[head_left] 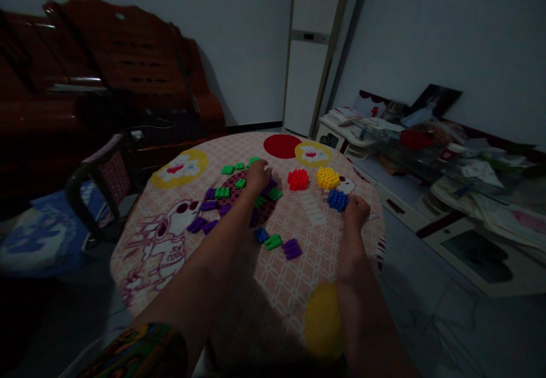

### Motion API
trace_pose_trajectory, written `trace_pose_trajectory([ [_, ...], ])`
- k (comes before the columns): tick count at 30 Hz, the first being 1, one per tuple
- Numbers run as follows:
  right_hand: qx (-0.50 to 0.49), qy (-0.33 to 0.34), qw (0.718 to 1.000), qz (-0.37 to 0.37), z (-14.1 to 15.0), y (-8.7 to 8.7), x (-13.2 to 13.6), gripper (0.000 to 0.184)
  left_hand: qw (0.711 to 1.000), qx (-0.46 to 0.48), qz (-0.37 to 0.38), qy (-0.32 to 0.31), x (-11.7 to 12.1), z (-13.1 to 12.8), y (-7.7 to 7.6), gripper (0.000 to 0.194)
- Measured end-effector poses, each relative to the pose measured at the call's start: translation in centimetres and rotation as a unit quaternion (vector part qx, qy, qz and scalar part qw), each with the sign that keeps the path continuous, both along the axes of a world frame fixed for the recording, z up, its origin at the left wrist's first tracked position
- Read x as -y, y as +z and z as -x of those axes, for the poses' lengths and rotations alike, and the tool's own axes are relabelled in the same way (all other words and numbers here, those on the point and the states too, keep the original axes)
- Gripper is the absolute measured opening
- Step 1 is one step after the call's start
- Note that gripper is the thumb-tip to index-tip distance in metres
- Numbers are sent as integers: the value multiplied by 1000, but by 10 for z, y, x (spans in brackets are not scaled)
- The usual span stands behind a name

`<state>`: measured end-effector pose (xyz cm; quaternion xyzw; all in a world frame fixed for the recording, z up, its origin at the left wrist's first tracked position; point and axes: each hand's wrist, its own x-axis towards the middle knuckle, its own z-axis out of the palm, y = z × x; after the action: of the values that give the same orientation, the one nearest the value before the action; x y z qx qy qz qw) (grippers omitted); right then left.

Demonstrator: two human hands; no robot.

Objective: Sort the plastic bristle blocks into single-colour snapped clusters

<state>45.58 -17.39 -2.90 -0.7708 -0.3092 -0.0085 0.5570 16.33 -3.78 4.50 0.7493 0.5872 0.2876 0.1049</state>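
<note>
The left hand reached palm-down among green blocks and purple blocks, its fingers bent; whether they pinched a piece I could not tell. The right hand was curled at the near right side of a blue cluster, and from this angle I could not tell whether it gripped or merely touched it. Just beyond that hand sat a yellow cluster, and between the two hands a red cluster. Nearer the body than the left hand, a short row of a blue block, a green one and a purple one lay on the cloth. The tablecloth under both hands was pale pink with a white lattice, yellow and red circles and cartoon figures. The room was dim. Far beyond the left hand, to its left, stood a glossy wooden bench, with a chair nearer the table; past both hands rose a tall white unit. Right of the right hand, a low cabinet was heaped with papers and bags above a tiled floor.
</note>
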Motion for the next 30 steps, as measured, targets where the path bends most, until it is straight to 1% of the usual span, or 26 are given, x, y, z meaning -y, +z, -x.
trace_pose_trajectory([
  [4, -12, 1, 1000, -5, 0, 0, 0, 37, 999, -31, 31, -2, -9, 7, -13, 15],
  [7, -16, 7, 1000, -17, 2, 2, 1, 37, 998, -42, 45, -3, -13, 7, -17, 10],
  [10, -24, 1, 999, -34, 6, 7, 3, 35, 998, -40, 56, 0, -17, 8, -14, 9],
  [13, -53, -4, 997, -49, 8, 10, 3, 31, 998, -24, 57, 4, -17, 8, -4, 16],
  [16, -68, -3, 996, -57, 7, 10, 2, 29, 999, 13, 48, -6, -6, -1, 6, 26],
  [18, -69, -4, 996, -63, 6, 10, 2, 28, 998, 38, 47, -34, 9, -14, 7, 30],
  [20, -75, -4, 995, -70, 6, 10, 2, 27, 994, 46, 57, -78, 28, -29, 3, 29],
  [22, -85, -1, 993, -79, 6, 10, 2, 26, 988, 34, 74, -130, 45, -41, -5, 23],
  [24, -89, 1, 992, -86, 7, 11, 3, 25, 984, 19, 75, -161, 56, -47, -11, 18],
  [26, -89, 4, 992, -90, 7, 11, 3, 25, 986, 14, 59, -154, 59, -45, -12, 19],
  [28, -94, 7, 991, -95, 7, 10, 2, 24, 990, 17, 46, -133, 56, -39, -7, 23],
  [30, -102, 7, 990, -98, 6, 9, 1, 23, 991, 13, 47, -128, 52, -33, 0, 25],
])
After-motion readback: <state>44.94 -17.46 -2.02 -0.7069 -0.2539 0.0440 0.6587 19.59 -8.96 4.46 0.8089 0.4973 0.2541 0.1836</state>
